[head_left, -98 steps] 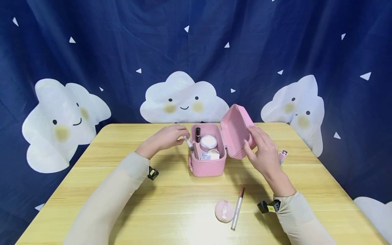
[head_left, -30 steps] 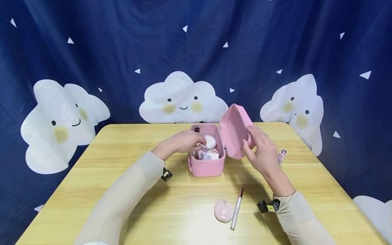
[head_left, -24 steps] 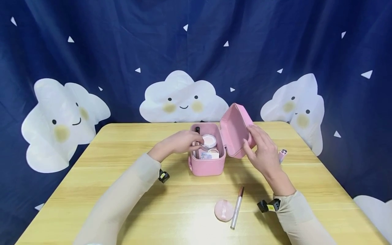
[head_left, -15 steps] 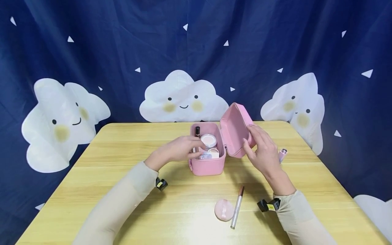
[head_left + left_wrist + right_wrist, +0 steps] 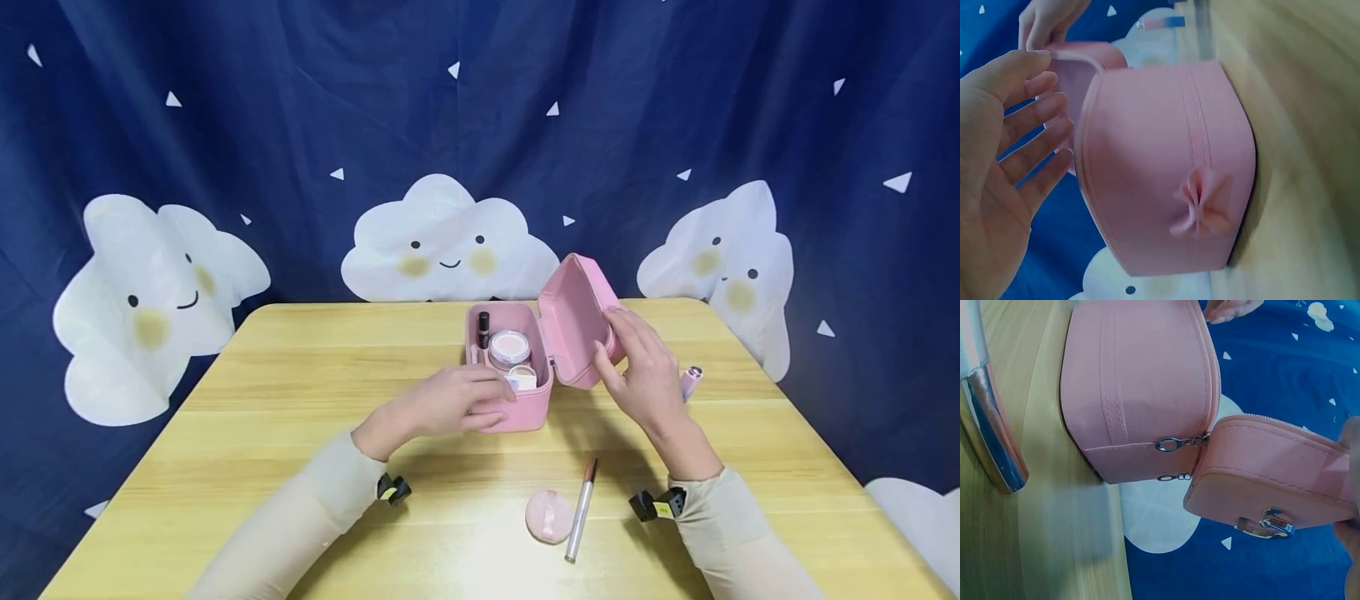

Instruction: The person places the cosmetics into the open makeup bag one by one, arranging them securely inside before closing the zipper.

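A pink cosmetic case (image 5: 525, 412) stands at the middle of the table with its lid (image 5: 573, 329) swung to the right. Over the case's front left rim hovers my left hand (image 5: 442, 402); its fingers are loosely extended and hold nothing, as the left wrist view shows. My right hand (image 5: 641, 371) grips the lid's edge between thumb and fingers. Inside the case lie a round powder compact (image 5: 510, 346), a black-capped tube (image 5: 483, 321) and a small white item (image 5: 523, 380). The left hand hides the case's front left part. A bow (image 5: 1200, 203) decorates the case's side.
On the table (image 5: 300, 375) in front of the case lie a round pink powder puff (image 5: 547, 517) and a slim tube with a copper cap (image 5: 581, 508). A small pink-lilac tube (image 5: 692, 382) stands beyond my right hand. A dark blue cloud-print curtain (image 5: 300, 108) hangs behind.
My left hand carried a makeup brush over the case, let go of it inside, then drew back toward the front rim with relaxed fingers. My right hand has stayed on the lid.
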The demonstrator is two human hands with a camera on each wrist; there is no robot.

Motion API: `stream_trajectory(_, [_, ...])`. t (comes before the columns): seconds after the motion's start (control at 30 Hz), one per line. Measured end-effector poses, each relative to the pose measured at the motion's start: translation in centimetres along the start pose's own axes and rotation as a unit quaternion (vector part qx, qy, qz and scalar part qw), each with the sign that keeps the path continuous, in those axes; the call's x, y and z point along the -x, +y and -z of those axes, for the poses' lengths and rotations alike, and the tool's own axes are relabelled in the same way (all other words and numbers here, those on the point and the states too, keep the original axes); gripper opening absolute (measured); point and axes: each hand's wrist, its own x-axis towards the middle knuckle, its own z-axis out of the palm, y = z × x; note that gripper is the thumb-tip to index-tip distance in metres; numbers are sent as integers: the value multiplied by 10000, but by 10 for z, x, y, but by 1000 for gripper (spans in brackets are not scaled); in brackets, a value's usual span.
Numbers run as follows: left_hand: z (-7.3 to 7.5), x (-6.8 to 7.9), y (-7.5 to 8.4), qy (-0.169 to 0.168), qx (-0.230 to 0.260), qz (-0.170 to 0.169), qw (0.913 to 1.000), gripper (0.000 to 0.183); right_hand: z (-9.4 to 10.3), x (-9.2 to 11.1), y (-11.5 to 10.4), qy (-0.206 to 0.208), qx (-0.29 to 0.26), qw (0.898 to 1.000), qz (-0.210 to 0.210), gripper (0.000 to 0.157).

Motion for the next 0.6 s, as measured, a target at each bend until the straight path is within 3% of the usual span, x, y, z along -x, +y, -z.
stream_trajectory(0.13, [-2, 2, 15, -57, 147, -41, 9999, 24, 0, -1, -2, 58, -87, 9999, 9, 44])
stream_trajectory(0.37, [-10, -2, 36, -5, 375, -486, 9981, 26, -1, -2, -4, 98, -149, 9998, -4, 43])
stream_trajectory(0.47, [-13, -6, 42, -280, 387, -581, 9972, 30, -1, -1, -3, 8, -60, 10000, -49, 44])
stream_trajectory(0.6, [-20, -8, 48, -925, 268, -571, 9937, 38, -1, -1, -4, -61, -57, 9999, -72, 44])
